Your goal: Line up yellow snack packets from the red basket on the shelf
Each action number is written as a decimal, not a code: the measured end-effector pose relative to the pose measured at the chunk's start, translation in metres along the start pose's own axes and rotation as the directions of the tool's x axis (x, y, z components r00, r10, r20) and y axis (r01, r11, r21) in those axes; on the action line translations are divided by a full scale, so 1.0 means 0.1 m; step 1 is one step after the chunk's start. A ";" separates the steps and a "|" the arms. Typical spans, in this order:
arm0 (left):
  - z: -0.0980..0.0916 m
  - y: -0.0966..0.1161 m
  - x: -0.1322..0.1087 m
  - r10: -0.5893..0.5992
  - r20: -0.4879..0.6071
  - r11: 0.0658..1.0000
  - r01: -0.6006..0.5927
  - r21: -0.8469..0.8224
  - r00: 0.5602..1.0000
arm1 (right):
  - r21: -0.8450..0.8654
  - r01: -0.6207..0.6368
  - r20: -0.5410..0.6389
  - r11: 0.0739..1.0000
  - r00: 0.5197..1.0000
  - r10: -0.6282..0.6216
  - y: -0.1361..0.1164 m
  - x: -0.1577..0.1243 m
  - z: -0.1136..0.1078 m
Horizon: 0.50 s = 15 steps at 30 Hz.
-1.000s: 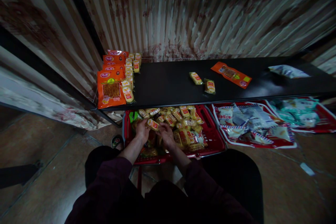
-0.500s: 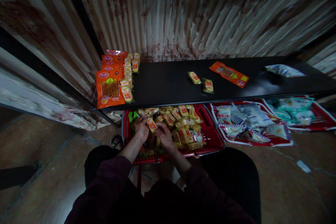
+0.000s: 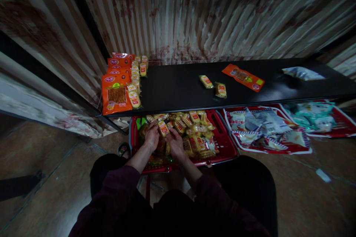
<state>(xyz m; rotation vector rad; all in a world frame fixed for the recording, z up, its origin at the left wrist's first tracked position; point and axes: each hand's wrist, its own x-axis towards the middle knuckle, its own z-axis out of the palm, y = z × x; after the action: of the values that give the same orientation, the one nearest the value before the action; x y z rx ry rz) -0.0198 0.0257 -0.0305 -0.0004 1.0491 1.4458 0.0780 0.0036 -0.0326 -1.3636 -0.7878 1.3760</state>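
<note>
Both my hands are down in a red basket [image 3: 226,144] heaped with several small yellow snack packets [image 3: 194,133]. My left hand [image 3: 151,137] is closed round a stack of those yellow packets [image 3: 162,129], one standing upright between my hands. My right hand [image 3: 175,141] presses its curled fingers against the same stack from the right. The basket sits on the floor under the front edge of a black shelf [image 3: 180,89].
On the shelf's left end stand rows of orange packs [image 3: 116,94] and yellow packets [image 3: 135,81]. Two loose yellow packets [image 3: 213,86], an orange pack [image 3: 243,77] and a pale bag [image 3: 303,73] lie further right. Red trays of white [image 3: 261,127] and green bags [image 3: 317,118] sit under the shelf.
My hands have drawn closer together around the stack, and the top packet has turned from lying flat to standing more upright.
</note>
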 end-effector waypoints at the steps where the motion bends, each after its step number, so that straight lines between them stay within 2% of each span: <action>1: -0.01 -0.01 -0.01 -0.003 0.001 1.000 0.003 0.027 1.000 | 0.009 -0.018 -0.015 1.000 1.000 0.019 0.00 0.01 0.01; 8: -0.01 -0.05 -0.04 0.050 0.006 0.994 -0.051 0.094 0.999 | -0.010 -0.025 -0.021 1.000 0.999 0.024 -0.04 0.00 0.04; 15: -0.02 -0.10 -0.03 0.168 -0.040 0.963 -0.156 0.220 0.985 | 0.017 0.064 0.005 0.998 0.998 -0.064 -0.08 -0.04 0.03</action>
<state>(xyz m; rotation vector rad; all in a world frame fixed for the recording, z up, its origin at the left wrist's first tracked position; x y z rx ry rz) -0.0125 0.0203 -0.0351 0.2051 1.2745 1.4781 0.0757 0.0027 -0.0237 -1.3108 -0.8148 1.3343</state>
